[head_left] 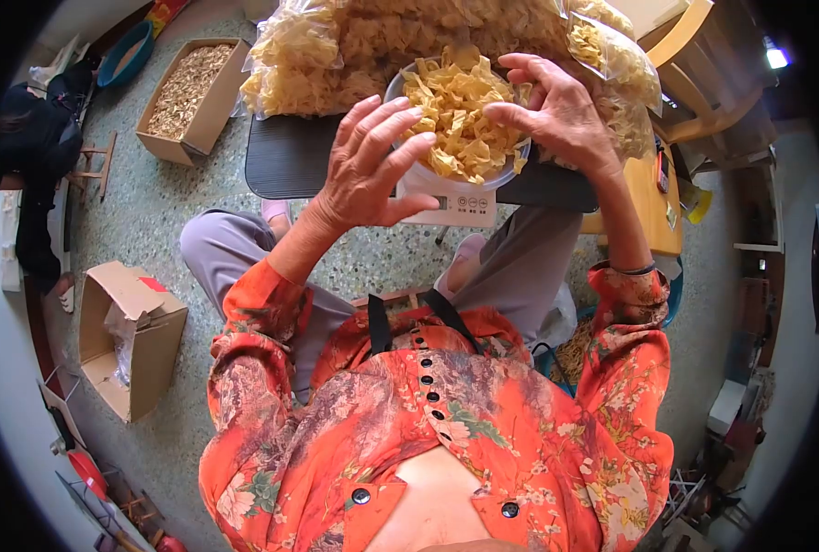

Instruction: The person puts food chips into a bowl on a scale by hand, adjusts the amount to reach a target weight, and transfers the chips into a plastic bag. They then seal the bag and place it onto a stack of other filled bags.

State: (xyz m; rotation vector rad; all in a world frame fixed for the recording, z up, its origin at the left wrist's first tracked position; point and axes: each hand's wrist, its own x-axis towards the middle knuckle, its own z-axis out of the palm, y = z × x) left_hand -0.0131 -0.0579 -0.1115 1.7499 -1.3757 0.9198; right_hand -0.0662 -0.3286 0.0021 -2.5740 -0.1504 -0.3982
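A clear round bowl [495,181] heaped with yellow, dried-looking pieces [460,115] rests on a white scale [469,210] at the edge of a dark table [290,156]. At the bowl's left side is my left hand [377,166], fingers spread and nothing held. My right hand [561,115] hovers at the bowl's upper right, its thumb and fingers apart with nothing between them. Whether either hand touches the bowl's rim or the pieces is hard to tell.
Filled plastic bags [290,64] are piled behind the bowl. On the floor to the left are a carton of chips [189,92] and an open carton [138,345]. A wooden chair [685,37] stands at upper right; another person [37,138] sits far left.
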